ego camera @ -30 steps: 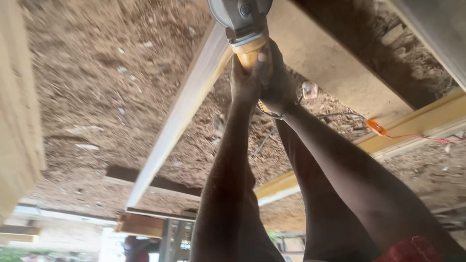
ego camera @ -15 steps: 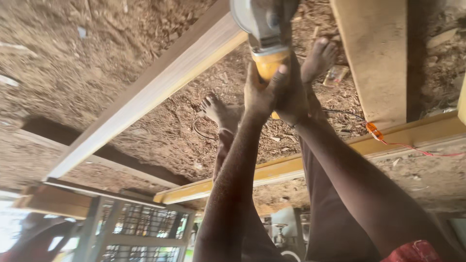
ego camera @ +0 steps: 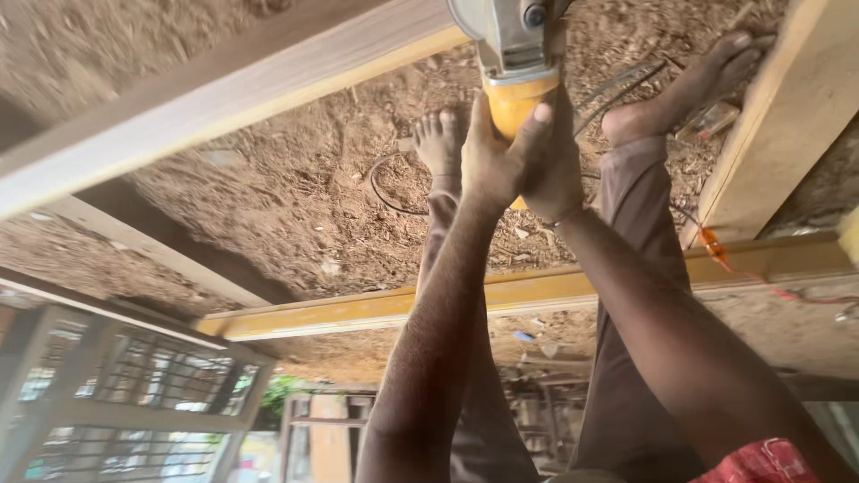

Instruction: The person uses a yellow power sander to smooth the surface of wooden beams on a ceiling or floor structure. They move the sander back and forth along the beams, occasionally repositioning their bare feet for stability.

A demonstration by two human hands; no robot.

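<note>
— Two hands on one tool?

— Yes. My left hand (ego camera: 490, 161) and right hand (ego camera: 555, 170) are wrapped together round the yellow grip of the grinder (ego camera: 514, 63), fingers curled tight on it, thumb up along the side.

— And the arms?

— Both stretched straight out ahead of me, forearms nearly side by side.

— Where's the grinder?

— By the near end of the pale plank (ego camera: 206, 98), above the sawdust floor (ego camera: 295, 215), my bare feet (ego camera: 440, 143) beyond it.

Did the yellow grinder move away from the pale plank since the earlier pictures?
No. The grinder still sits at the pale plank, at its right edge; only the camera view swung.
</note>
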